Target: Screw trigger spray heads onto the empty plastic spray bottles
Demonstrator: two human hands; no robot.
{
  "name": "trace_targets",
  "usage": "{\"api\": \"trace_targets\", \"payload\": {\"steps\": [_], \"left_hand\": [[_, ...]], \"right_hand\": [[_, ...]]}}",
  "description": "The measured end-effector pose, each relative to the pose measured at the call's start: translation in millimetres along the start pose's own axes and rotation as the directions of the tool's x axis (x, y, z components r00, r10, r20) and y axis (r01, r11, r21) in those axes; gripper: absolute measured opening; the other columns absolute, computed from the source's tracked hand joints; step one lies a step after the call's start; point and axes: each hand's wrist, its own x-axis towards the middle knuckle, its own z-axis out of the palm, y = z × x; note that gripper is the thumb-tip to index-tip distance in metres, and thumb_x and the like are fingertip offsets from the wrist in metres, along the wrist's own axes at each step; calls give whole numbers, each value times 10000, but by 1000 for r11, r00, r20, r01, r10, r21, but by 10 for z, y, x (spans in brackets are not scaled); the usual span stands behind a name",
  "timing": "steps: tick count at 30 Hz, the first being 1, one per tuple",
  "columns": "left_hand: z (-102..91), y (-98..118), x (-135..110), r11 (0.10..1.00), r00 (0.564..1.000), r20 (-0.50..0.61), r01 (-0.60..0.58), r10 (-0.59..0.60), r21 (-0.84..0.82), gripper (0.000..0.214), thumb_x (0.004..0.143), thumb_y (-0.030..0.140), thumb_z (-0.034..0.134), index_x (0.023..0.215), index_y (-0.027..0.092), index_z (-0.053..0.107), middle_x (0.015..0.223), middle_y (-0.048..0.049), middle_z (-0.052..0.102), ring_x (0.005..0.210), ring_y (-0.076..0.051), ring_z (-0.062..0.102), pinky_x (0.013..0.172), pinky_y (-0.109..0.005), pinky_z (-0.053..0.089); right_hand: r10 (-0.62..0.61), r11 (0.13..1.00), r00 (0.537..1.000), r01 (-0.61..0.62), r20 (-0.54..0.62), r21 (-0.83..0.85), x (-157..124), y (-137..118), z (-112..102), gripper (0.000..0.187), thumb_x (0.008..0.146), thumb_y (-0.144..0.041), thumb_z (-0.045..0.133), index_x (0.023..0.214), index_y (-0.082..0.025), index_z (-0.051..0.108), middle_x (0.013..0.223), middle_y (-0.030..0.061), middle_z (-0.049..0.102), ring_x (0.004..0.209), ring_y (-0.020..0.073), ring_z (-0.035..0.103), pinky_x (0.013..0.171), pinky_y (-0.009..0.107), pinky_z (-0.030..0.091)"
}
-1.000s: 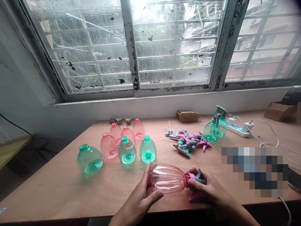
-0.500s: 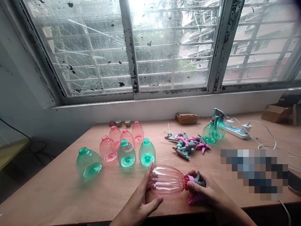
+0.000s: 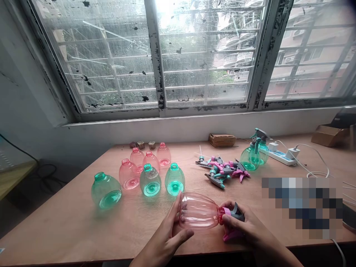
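Observation:
A clear pink spray bottle lies on its side between my hands, close to the table's front edge. My left hand cups its base, with the fingers behind it and the thumb held away below. My right hand grips the pink and grey spray head at the bottle's neck. Part of the spray head, including a pink piece hanging below, is covered by those fingers. Beyond the bottle, two open-necked green bottles stand upright, and a third green bottle leans at the left.
Several open pink bottles stand behind the green ones. A pile of pink, teal and grey spray heads lies at mid-table. Two green bottles with spray heads stand near a power strip with cables. A cardboard box sits by the wall.
The view has shifted slightly. Both hands keep nearly the same hold on the pink bottle, whose base end looks very slightly higher.

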Motion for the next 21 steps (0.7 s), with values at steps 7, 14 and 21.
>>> {"api": "trace_targets", "payload": {"steps": [7, 14, 21], "left_hand": [[19, 13, -13, 999, 1000, -6, -15, 15, 47, 902, 947, 455, 660, 1625, 316, 82, 1705, -23, 211, 1578, -292, 106, 1293, -439, 104], [-2, 28, -30, 999, 999, 30, 26, -27, 35, 952, 918, 519, 672, 1630, 234, 108, 1707, -46, 197, 1574, -326, 111, 1292, -440, 119], [-4, -11, -6, 1000, 1000, 25, -1, 1, 20, 923, 947, 612, 567, 1629, 197, 104, 1718, -54, 118, 1580, -306, 75, 1295, -447, 49]], "right_hand": [[15, 999, 1000, -16, 13, 52, 6, 24, -4, 447, 779, -522, 832, 967, -163, 643, 643, -20, 659, 583, 161, 609, 581, 315, 602], [16, 998, 1000, -17, 23, 66, -14, -2, 27, 428, 775, -509, 841, 940, -162, 651, 658, -18, 662, 604, 150, 600, 565, 275, 593], [13, 999, 1000, -14, 18, 52, -18, -11, 25, 434, 775, -513, 840, 947, -159, 655, 657, -17, 658, 605, 153, 600, 572, 283, 589]]}}
